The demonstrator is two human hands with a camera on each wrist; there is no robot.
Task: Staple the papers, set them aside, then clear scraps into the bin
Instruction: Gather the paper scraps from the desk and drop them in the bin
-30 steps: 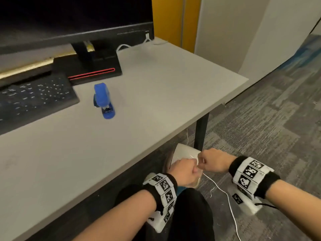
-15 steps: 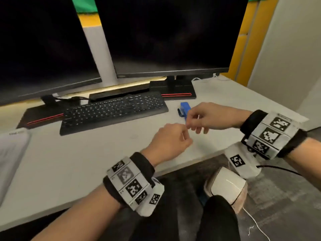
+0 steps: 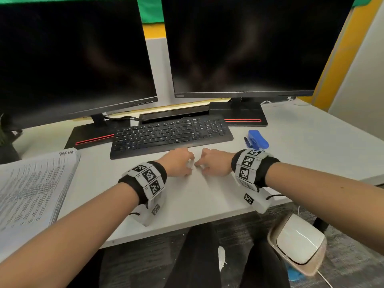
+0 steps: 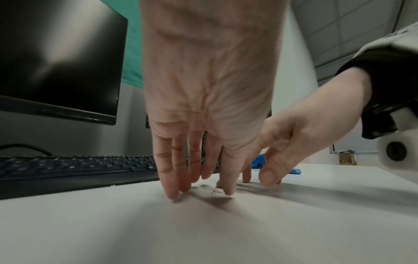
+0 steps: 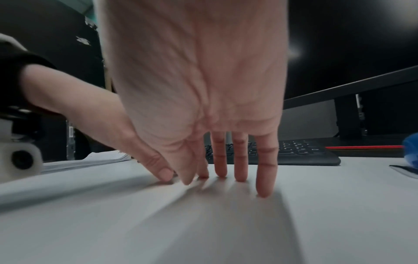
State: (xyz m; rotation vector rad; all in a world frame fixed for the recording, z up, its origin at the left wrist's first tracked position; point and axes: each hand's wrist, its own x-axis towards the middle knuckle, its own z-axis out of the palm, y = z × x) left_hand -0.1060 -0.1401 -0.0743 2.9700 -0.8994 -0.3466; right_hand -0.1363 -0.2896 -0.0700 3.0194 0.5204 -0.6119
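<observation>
Both hands are down on the white desk (image 3: 187, 196) in front of the keyboard, fingertips nearly meeting. My left hand (image 3: 188, 166) stands on its straight fingertips; in the left wrist view, beside the thumb of that left hand (image 4: 199, 192), lies a tiny white scrap (image 4: 217, 191). My right hand (image 3: 200, 165) also touches the desk with straight fingers, holding nothing, as the right wrist view of my right hand (image 5: 226, 180) shows. The blue stapler (image 3: 256, 139) sits behind my right wrist. A stack of printed papers (image 3: 31, 183) lies at the left edge.
A black keyboard (image 3: 170, 134) and two dark monitors (image 3: 239, 48) fill the back of the desk. A white-lined bin (image 3: 297, 244) stands on the carpet below the desk's right front edge, beside my knees.
My hands came up from over the bin under the desk, crossed above the desktop, and now rest fingertips down in front of the keyboard. The head view swung up and left.
</observation>
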